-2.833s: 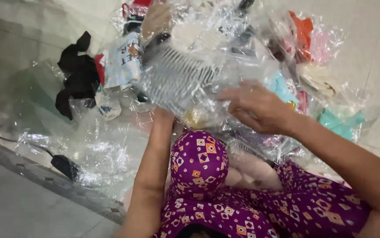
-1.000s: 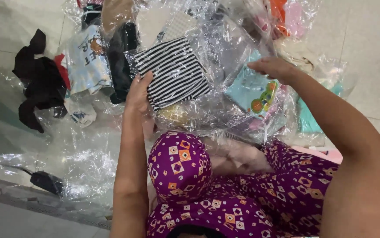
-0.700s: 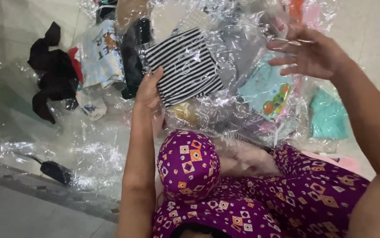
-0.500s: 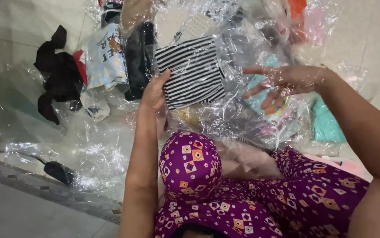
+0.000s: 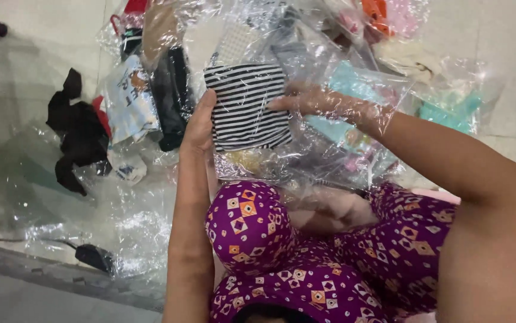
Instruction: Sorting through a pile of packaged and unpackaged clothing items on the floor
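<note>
My left hand (image 5: 198,125) grips the left edge of a folded black-and-white striped garment (image 5: 245,106) and holds it up over a heap of clothes in clear plastic. My right hand (image 5: 312,101) is pushed inside a clear plastic bag (image 5: 354,119), its fingers flat against the right side of the striped garment. The film wraps my right wrist. My knees in purple patterned cloth (image 5: 249,224) sit just below the garment.
A pile of packed clothes lies beyond: a teal piece (image 5: 354,90), orange and pink pieces (image 5: 384,15), a white printed garment (image 5: 125,98) and a black one (image 5: 171,96). Loose black cloth (image 5: 75,131) lies at left. A black power adapter (image 5: 93,257) with cord rests on crumpled film.
My right hand has come down from the air, slid into the plastic bag and reached the striped garment. My left hand kept its hold on the garment's edge.
</note>
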